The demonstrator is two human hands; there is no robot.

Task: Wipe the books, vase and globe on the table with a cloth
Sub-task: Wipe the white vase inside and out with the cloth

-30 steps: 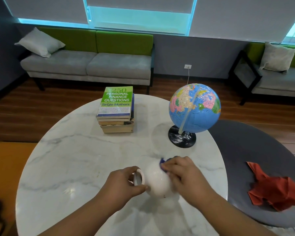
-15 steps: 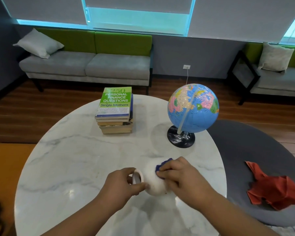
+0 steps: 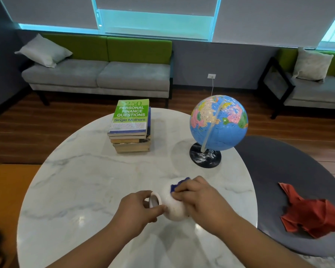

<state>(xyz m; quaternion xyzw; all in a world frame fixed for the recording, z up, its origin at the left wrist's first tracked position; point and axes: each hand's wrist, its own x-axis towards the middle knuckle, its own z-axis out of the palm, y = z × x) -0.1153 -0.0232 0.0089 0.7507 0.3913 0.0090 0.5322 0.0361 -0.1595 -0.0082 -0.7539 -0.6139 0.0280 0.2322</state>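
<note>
Low in the centre of the frame, my left hand grips the neck of the white vase, which is tipped on its side over the marble table. My right hand curls around a blue cloth pressed on the vase's body. At lower right a crumpled red cloth lies on a dark table; further up the frame stand the stacked books and, well apart to their right, the upright globe.
</note>
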